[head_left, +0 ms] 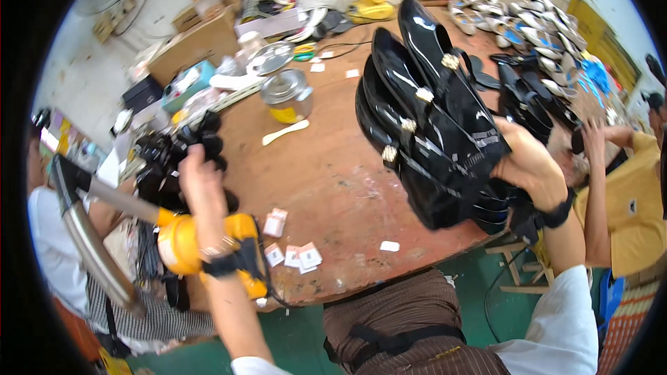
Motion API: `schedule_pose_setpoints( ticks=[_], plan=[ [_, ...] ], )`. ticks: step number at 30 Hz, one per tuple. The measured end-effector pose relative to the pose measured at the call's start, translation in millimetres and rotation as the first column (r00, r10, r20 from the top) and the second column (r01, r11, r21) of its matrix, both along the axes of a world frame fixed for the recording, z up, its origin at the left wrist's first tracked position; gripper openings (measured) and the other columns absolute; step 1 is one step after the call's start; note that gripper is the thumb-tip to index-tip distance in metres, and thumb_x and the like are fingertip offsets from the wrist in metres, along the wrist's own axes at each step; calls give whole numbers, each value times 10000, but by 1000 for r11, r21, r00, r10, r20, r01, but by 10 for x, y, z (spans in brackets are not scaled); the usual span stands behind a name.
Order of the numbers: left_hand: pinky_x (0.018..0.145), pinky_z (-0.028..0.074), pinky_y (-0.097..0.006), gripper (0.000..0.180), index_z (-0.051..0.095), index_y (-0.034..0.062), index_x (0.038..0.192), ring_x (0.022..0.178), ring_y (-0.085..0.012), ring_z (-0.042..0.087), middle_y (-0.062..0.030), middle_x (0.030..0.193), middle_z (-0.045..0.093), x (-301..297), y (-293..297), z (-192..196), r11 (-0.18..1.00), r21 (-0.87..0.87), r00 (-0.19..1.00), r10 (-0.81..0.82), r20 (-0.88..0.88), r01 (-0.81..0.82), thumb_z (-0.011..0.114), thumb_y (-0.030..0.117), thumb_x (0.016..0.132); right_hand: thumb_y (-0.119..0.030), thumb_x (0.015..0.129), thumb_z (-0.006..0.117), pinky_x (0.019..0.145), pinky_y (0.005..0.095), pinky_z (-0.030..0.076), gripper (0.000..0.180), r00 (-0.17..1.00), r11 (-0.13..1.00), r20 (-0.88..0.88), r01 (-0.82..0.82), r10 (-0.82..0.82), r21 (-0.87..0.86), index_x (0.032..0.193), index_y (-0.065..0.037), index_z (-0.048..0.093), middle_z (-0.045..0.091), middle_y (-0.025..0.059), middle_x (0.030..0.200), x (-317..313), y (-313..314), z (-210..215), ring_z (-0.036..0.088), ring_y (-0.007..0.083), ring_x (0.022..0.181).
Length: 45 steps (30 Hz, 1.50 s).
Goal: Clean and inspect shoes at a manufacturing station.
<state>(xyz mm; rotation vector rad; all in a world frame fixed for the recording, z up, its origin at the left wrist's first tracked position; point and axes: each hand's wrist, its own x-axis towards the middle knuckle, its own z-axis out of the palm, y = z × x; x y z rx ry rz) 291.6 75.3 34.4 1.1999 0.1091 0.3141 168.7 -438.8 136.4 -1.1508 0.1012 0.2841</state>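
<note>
My right hand (531, 163) grips a bunch of glossy black shoes (424, 97) by their heel ends, held up above the table's right half. Small pearly ornaments sit on their straps, and the toes point up and to the far left. Over the table's left side, my left hand (201, 177) is smeared by motion, so its fingers do not show clearly. It is nearest a pile of black shoes (167, 163). Under my left forearm stands a yellow-and-black lamp-like device (180, 243) with a grey arm.
Small paper tags (302, 257) lie near the front edge of the brown table (333, 187). A lidded metal pot (287, 94) and a white spatula-like tool (285, 132) are farther back. Pale shoes (535, 28) crowd the far right. People sit at both sides, one in a yellow shirt (636, 201).
</note>
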Motion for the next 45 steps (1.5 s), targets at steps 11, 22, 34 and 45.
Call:
schedule_pose_setpoints(
  ticks=[11,22,34,45],
  plan=[
    [1160,345,-467,988,258,109,1558,1391,-342,402,-160,1535,386,-4950,-827,-1030,947,-195,914,171,-368,-256,510,758,857,1,883,597,967,387,536,406,357,537,-447,-750,820,385,1279,81,561,677,150,1211,-810,2084,-624,673,222,1075],
    [1146,367,-470,924,301,87,1532,1358,-347,439,-174,1516,409,-6127,-1054,-1389,811,-241,844,487,-224,-532,545,691,877,-234,984,529,955,385,533,343,-268,83,-272,-554,924,828,1241,-21,610,702,108,1164,-868,3845,-1191,693,219,1002],
    [1130,391,-473,854,348,63,1504,1323,-352,480,-189,1496,433,-4653,902,-1448,883,-323,939,336,-71,-341,583,617,898,-524,999,453,666,458,624,511,120,332,-470,-855,874,398,1168,-75,633,734,118,987,-533,4421,-925,738,244,797],
    [1078,445,-481,611,437,56,1454,1240,-350,556,-199,1430,514,-4434,1286,-1629,748,-557,909,417,-27,-360,552,419,977,-513,1013,408,674,516,611,507,92,344,-452,-785,887,515,1137,-78,635,737,114,961,-341,4644,-988,734,278,779]
  ],
)
